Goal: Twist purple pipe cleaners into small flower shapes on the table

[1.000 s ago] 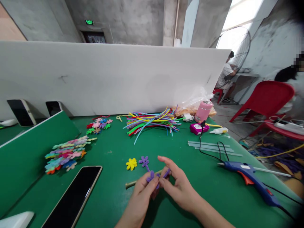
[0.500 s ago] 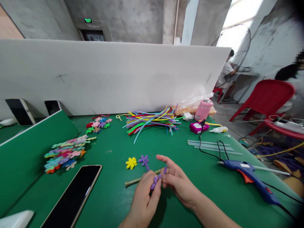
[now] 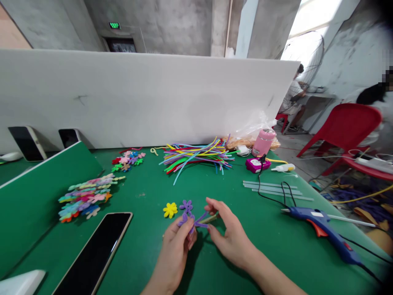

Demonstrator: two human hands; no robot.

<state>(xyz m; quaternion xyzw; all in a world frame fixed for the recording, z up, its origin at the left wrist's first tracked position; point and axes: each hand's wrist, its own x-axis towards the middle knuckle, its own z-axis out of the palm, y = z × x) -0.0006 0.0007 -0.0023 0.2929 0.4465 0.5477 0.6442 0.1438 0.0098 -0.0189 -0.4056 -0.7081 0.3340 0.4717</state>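
Note:
My left hand (image 3: 177, 241) is closed on a purple pipe-cleaner flower (image 3: 184, 220), pinching it between thumb and fingers. Two purple pipe-cleaner ends stick out from it to the right, spread in a V. My right hand (image 3: 229, 229) is at these ends, its thumb and index finger apart; the thumb tip seems to touch the lower end. Just beyond my left hand a second purple flower (image 3: 186, 206) lies beside a yellow flower (image 3: 170, 210). An olive-green stick (image 3: 211, 219) shows behind the fingers, mostly hidden by my hands.
A pile of coloured pipe cleaners (image 3: 198, 157) lies at the back. Finished flowers (image 3: 87, 196) are stacked left, near a phone (image 3: 93, 254). On the right are glue sticks (image 3: 273, 188), a blue glue gun (image 3: 322, 229) with its cord, and a pink bottle (image 3: 263, 142).
My left hand has shifted left and up with the purple flower. My right hand's thumb and index finger have moved to the pipe-cleaner ends, which now show spread out.

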